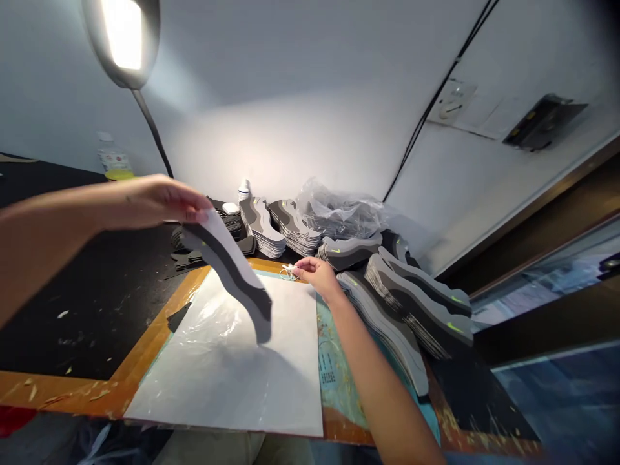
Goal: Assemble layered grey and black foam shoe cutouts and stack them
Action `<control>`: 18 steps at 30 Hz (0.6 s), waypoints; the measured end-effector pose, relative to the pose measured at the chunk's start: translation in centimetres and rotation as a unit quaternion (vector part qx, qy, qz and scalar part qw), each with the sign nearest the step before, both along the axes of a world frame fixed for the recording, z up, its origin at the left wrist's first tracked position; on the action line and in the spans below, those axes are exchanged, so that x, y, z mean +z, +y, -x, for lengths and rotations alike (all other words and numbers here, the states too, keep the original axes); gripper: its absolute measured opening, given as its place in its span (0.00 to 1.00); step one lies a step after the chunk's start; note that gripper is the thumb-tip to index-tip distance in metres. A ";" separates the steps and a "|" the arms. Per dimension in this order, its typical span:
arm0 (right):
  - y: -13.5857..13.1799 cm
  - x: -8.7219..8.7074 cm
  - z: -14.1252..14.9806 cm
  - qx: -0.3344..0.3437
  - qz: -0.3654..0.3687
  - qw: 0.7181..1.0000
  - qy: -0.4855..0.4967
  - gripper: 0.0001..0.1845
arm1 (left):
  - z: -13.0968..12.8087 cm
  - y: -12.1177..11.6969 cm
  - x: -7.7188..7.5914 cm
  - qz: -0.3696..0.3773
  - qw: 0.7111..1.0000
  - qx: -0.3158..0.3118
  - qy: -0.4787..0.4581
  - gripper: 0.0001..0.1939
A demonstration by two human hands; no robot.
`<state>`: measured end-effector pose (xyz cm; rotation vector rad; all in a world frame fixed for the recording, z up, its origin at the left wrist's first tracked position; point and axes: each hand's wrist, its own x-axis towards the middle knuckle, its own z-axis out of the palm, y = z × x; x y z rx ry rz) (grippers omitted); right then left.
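Observation:
My left hand (181, 201) pinches one end of a grey and black shoe upper panel (235, 274), which hangs tilted over a white sheet (242, 374). At the sheet's far edge, the fingers of my right hand (314, 271) are closed at a small white item with a pale loop (289, 272). Whether they grip it or only touch it is too small to tell. Right of that arm lie stacks of similar panels (387, 329), some with a yellow-green swoosh. Two more stacks (261, 226) stand behind the sheet.
A lamp (123, 39) shines from the upper left. Crumpled clear plastic (334, 210) lies by the wall, near a small white bottle (244, 189). Black pieces (227, 226) are piled behind my left hand. A plastic bottle (113, 158) stands far left. A black mat (62, 310) covers the left side.

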<state>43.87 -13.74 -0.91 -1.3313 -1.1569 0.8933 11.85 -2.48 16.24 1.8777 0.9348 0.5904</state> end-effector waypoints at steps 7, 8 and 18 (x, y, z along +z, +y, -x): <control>1.3 -1.6 0.5 -0.033 -0.030 0.997 0.066 0.23 | -9.6 -3.1 6.0 0.026 0.904 -0.323 0.278 0.08; 1.3 -1.6 0.5 -0.033 -0.031 0.997 0.069 0.22 | -11.3 -4.4 4.4 0.040 0.877 -0.377 0.295 0.07; 1.5 -2.3 -1.0 -0.062 -0.041 0.997 0.008 0.12 | -16.4 -12.2 -13.1 -0.432 0.771 -0.462 0.071 0.15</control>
